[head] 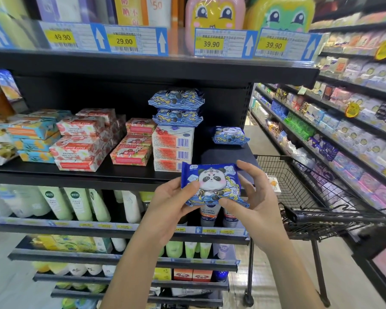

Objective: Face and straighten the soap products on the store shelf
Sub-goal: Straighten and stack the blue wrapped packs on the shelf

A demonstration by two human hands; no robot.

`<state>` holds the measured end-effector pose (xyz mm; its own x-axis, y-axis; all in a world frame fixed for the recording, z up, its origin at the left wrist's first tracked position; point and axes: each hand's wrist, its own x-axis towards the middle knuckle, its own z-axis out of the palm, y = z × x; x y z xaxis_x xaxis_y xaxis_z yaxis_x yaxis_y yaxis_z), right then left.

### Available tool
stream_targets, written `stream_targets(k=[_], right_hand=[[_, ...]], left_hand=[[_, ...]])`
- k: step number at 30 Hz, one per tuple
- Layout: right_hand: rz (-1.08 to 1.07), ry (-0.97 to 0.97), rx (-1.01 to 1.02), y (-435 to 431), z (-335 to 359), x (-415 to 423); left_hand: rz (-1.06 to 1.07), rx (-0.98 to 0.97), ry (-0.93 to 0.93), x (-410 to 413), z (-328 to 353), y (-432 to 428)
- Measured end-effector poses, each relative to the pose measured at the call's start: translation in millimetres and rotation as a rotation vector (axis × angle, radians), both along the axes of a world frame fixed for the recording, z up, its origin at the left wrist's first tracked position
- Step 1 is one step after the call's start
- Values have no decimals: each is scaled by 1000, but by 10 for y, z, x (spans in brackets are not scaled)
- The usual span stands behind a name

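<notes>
The left hand and right hand both grip a soft, glossy blue plastic pack with a panda print, thumbs on its front and fingers round its crinkled edges. It faces the camera, low in the centre of the frame, before the black metal shelf. Just above stand 3 stacked white-and-red cardboard boxes, with 2 matching puffy packs on top. 1 more matching pack lies alone to their right. Rectangular red floral soap boxes pile at centre left. A black wire trolley stands at right.
</notes>
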<state>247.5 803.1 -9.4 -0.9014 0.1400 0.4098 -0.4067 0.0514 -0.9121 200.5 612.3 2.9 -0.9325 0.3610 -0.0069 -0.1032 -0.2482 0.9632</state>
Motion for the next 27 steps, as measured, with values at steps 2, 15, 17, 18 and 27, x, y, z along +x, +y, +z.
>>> stream_targets(k=[2,15,17,18,27], right_hand=[[-25,19,107,30,3,-13],[-185,92,815,239,156,-257],[-180,96,816,294,174,-282],[-180,88,805,322,193,-294],[-191,-134,663,635,258,-847]], left_hand=[[35,2,2,-13,-23,-2],[20,-12,58,-102,-61,125],[24,-38,98,-137,-54,138],[40,-60,121,-160,-53,144],[240,-839,678,-434,-265,93]])
